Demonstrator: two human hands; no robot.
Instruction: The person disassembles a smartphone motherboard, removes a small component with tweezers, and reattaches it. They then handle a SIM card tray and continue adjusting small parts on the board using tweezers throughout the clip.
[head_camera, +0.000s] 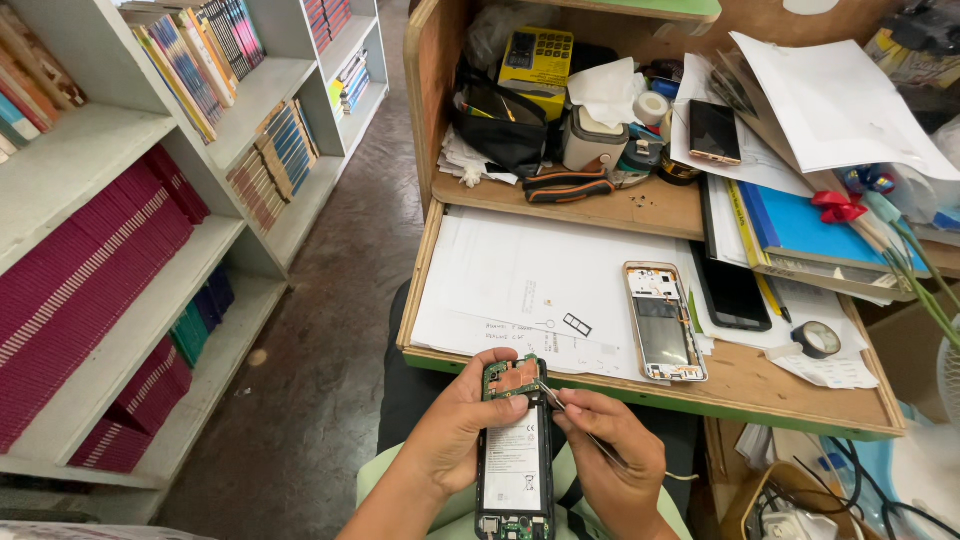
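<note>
Cluttered desk (740, 375) ahead; your left hand (455, 430) grips the opened phone (515, 460) steady over your lap so your right hand (610, 460), pinching tweezers (560, 405), reaches its board.

A person's left hand (462, 432) grips an opened smartphone (514, 455) while the right hand (607, 452) works tweezers (572, 420) at its circuit board, below a cluttered tabletop (740, 375).

Left hand (462, 425) cupped, right hand (610, 440) pinching, close together.
</note>
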